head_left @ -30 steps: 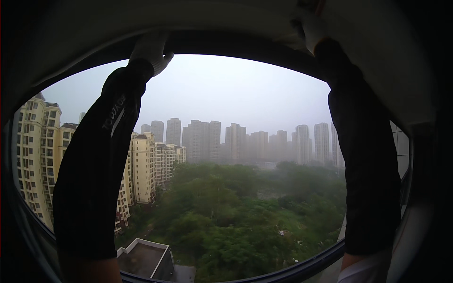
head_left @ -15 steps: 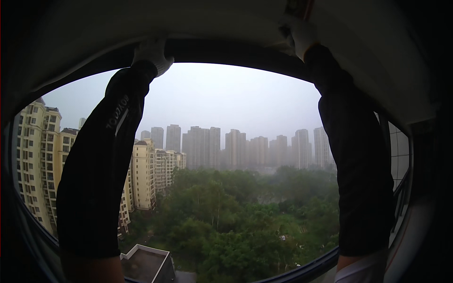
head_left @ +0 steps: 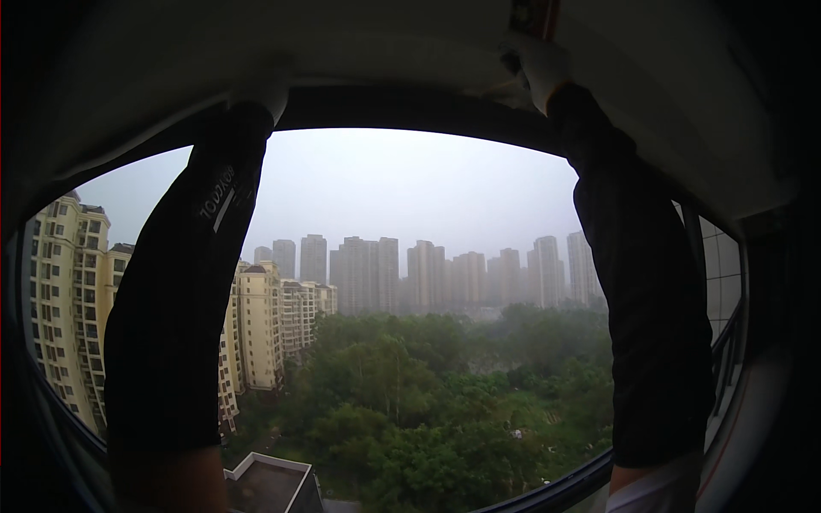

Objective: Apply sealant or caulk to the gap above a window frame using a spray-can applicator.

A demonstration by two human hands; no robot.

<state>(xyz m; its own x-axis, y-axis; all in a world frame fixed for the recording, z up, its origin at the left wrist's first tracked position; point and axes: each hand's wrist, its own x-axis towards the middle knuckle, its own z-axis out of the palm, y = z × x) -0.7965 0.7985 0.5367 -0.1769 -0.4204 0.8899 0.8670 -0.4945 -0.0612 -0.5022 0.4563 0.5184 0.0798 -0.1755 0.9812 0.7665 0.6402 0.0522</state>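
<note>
Both arms reach up in black sleeves, and both hands wear pale gloves. My left hand (head_left: 265, 92) is against the top of the dark window frame (head_left: 385, 109) at its left part; its fingers fade into shadow. Higher up on the right, my right hand (head_left: 544, 68) is closed around a dark object with red edges (head_left: 534, 17). That object runs out of the picture at the top, so its kind is unclear. Below this hand, the pale surface above the frame (head_left: 402, 56) meets the frame's upper edge.
The large window opening lies before me, with a lower frame rail (head_left: 564, 493) and a side railing (head_left: 727, 350) at right. Outside, far below, are trees (head_left: 428, 385), a flat roof (head_left: 269, 483), cream apartment blocks (head_left: 261, 325) and hazy towers (head_left: 368, 274).
My view has tilted up slightly, so the window frame sits lower. My left hand has shifted a little left and into shadow. My right hand still holds the red-edged object.
</note>
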